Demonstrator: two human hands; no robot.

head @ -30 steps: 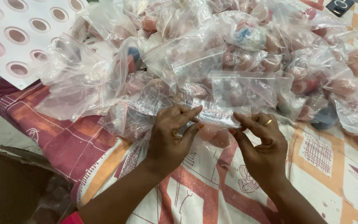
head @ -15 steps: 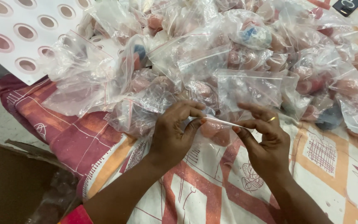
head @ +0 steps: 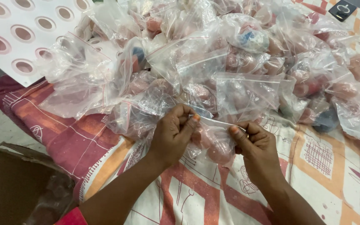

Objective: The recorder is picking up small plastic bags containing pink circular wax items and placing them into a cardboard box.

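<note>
Left hand [head: 172, 133] and right hand [head: 253, 139] pinch the top strip of a small clear bag [head: 213, 141], just before the heaped bags [head: 230, 54]; it looks light, limp and slippery. Best held at the seal strip

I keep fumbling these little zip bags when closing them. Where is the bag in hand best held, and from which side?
Probably by the zip strip along the small clear bag's top edge, pinched at each end from the near side, as the left hand and right hand do; the pink lump sags below.
</note>
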